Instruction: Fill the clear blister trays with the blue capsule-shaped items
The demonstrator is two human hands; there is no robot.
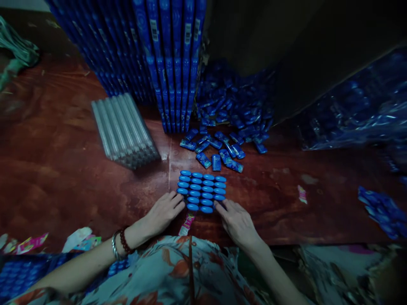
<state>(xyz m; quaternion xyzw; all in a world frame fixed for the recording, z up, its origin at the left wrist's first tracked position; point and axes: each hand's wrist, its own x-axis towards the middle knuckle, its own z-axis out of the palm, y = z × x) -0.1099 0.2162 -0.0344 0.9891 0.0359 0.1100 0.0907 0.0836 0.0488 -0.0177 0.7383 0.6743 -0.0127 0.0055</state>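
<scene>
In front of me several blue oval-topped pieces (201, 190) are set in tight rows, forming a block on the table. My left hand (165, 212) grips the block's near left corner, its fingers curled against the side pieces. At the near right corner my right hand (237, 221) holds the block the same way. The undersides of the pieces and some fingertips are hidden. Just beyond the block lie loose small blue packets (216, 162), with a larger heap of packets (235, 95) behind them. A small pink wrapper (187, 224) lies between my hands.
Tall stacks of blue packs (173, 76) stand at the back. A bundle of clear tubes (122, 127) is left of them. Shiny plastic-wrapped blue packs (356, 110) and a blue packet pile (383, 212) are at right. Scraps (79, 239) lie along the table's near edge.
</scene>
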